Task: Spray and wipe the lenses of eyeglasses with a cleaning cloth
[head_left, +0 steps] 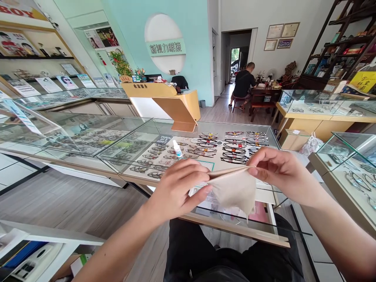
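A beige cleaning cloth [235,190] hangs folded between my two hands, above the near edge of the glass showcase. My left hand [183,188] pinches its left corner between thumb and fingers. At the opposite corner my right hand [273,166] grips the cloth with thumb and forefinger. On the glass top just beyond my left hand stands a small white bottle [177,149] with a blue label. Rows of eyeglasses [234,150] lie inside the case, partly hidden by my hands and the cloth.
Below the cloth, a drawer [258,233] is pulled out near my lap. Glass showcases [73,135] run to the left, and another case [352,172] stands at the right. A yellow counter [164,98] is farther back. A person [244,84] sits at a wooden table [264,94].
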Demonstrator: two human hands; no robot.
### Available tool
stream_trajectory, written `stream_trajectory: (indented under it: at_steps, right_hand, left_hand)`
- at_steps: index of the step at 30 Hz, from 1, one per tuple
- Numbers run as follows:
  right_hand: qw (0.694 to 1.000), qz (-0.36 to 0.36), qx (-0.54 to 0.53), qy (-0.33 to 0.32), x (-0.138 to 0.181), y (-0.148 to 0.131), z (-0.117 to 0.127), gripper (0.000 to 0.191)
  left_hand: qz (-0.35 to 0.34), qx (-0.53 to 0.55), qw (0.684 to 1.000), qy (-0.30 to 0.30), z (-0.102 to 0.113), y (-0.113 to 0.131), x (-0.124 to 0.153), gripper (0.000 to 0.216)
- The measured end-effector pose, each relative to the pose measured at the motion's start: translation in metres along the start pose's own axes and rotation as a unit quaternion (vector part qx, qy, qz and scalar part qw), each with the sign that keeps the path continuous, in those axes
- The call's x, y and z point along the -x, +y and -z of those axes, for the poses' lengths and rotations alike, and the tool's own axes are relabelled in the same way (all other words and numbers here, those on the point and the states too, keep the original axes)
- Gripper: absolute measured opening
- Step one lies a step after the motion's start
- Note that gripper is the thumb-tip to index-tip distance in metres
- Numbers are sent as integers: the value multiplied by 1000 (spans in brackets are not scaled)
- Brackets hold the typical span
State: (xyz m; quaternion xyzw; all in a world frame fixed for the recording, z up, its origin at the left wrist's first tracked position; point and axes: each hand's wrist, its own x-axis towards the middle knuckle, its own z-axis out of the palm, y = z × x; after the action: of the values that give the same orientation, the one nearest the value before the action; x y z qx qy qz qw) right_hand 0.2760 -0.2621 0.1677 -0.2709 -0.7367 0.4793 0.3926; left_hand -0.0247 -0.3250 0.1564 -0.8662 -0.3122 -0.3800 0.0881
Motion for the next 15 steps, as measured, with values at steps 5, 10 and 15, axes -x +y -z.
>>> stream_trajectory:
  at_steps: [5,10,15]
  right_hand:
    - [1000,0,-12,-25,-1,11,3,26]
    - [998,-25,-48,-19,-5,18,-1,26]
    - [989,-36,-139,-21,-9,26,-7,22]
  left_hand:
    - [19,12,999,39,0,-1,-1,14]
    - [126,89,987,50,-3,1,2,10]
    - [297,295,905,78,-20,-9,8,23]
